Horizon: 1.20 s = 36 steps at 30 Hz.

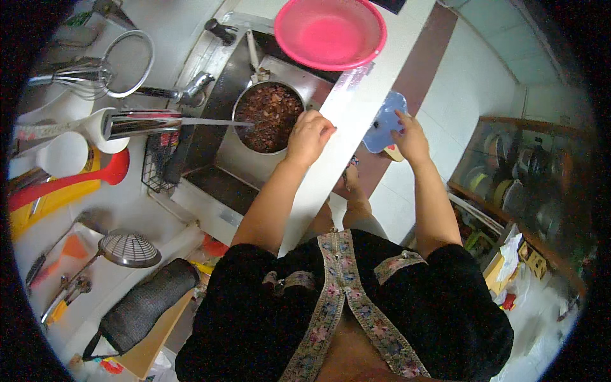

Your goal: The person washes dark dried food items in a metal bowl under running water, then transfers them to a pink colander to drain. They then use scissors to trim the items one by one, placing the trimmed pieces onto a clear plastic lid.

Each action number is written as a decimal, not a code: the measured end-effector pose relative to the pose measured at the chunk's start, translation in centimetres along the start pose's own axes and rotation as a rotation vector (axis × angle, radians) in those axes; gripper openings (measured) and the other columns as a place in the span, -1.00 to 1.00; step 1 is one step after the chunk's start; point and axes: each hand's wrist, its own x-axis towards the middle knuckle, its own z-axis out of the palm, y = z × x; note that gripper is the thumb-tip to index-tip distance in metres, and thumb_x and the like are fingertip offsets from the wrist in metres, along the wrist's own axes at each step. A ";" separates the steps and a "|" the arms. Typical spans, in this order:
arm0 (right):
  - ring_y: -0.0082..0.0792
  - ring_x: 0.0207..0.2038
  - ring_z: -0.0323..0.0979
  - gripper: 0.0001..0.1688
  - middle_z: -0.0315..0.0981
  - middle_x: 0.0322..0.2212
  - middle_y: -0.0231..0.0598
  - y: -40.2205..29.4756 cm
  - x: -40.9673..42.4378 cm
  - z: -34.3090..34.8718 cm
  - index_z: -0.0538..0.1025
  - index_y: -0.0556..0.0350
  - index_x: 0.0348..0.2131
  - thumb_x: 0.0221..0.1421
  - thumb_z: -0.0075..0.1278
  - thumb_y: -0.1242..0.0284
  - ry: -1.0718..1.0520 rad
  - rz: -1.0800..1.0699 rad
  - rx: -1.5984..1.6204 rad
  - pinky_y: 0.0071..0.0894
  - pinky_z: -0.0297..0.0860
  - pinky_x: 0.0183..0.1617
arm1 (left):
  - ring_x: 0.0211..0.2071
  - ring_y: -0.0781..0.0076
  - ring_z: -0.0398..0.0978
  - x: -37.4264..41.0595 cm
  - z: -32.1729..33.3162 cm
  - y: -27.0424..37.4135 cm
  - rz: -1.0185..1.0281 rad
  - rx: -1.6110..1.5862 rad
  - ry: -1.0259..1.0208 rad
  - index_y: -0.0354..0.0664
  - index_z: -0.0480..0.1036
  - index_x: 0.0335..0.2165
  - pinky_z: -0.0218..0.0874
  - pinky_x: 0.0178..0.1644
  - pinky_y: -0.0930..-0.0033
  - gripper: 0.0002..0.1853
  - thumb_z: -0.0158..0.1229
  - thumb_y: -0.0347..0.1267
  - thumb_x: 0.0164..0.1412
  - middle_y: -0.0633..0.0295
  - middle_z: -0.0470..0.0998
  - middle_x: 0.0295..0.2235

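A metal saucepan point(268, 117) stands in the stainless steel sink point(229, 153), full of brown chopped pieces in liquid. Water runs into it from the chrome faucet point(143, 124) at the left. My left hand point(310, 136) is over the pan's right edge, fingers curled with thumb and fingertips close together; whether something small is between them I cannot tell. Off the counter's right side, my right hand point(409, 136) has its fingers spread and holds nothing. Below its fingertips is a translucent blue plastic container point(384, 124), lower than the counter.
A pink plastic basin point(330, 33) rests across the back of the sink and the white counter edge point(334, 143). Utensils hang at the left, among them a whisk point(81, 79), a red ladle point(71, 184) and a strainer point(130, 248). A glass-fronted cabinet point(520, 176) with dishes stands at the right.
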 end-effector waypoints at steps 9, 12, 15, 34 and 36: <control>0.03 -0.34 0.52 -0.42 0.58 -0.40 -0.01 -16.4 2.2 -0.3 0.62 0.07 -0.36 0.25 -0.09 -0.05 -0.424 0.005 0.387 -0.10 0.39 -0.18 | -0.29 0.13 0.59 -5.1 -3.0 -17.0 -0.652 0.204 -0.158 -0.01 0.61 -0.26 0.36 -0.22 0.12 -0.82 0.12 -0.29 0.20 0.07 0.63 -0.31; 0.05 -0.25 0.51 -0.57 0.53 -0.40 -0.05 -23.1 3.7 5.2 0.48 0.06 -0.38 0.19 0.01 0.06 -0.575 -0.298 0.235 -0.01 0.39 -0.19 | -0.35 0.10 0.59 -3.7 -5.6 -15.2 -0.715 0.102 -0.008 -0.04 0.62 -0.27 0.37 -0.22 0.17 -0.81 0.19 -0.26 0.17 0.07 0.63 -0.38; 0.01 0.00 0.44 -0.68 0.49 -0.15 -0.07 -25.8 4.9 11.8 0.54 -0.06 -0.20 0.11 0.11 0.18 -0.683 -0.377 0.193 -0.06 0.38 0.04 | -0.38 0.12 0.59 -3.6 -9.7 -14.8 -0.704 0.019 0.252 -0.13 0.61 -0.28 0.38 -0.21 0.21 -0.78 0.21 -0.25 0.16 0.09 0.64 -0.42; 0.00 0.32 0.06 -0.19 0.10 0.27 -0.15 -27.5 4.8 19.4 0.37 -0.55 0.18 -0.08 0.18 0.44 -0.861 -0.367 -0.303 -0.05 0.23 0.27 | -0.07 0.07 0.48 -0.5 -17.1 -12.2 -0.064 0.139 0.609 -0.26 0.51 -0.13 0.27 0.07 0.15 -0.69 0.22 -0.44 0.11 0.03 0.52 -0.08; 0.03 0.34 0.01 -0.16 0.06 0.28 -0.17 -25.3 5.5 22.3 0.37 -0.57 0.17 -0.12 0.25 0.38 -1.015 -0.397 -0.338 0.03 0.23 0.26 | -0.03 0.07 0.46 -3.2 -13.3 -12.8 -0.271 0.148 0.632 -0.26 0.43 -0.02 0.24 0.11 0.12 -0.56 0.25 -0.40 0.10 0.02 0.48 -0.03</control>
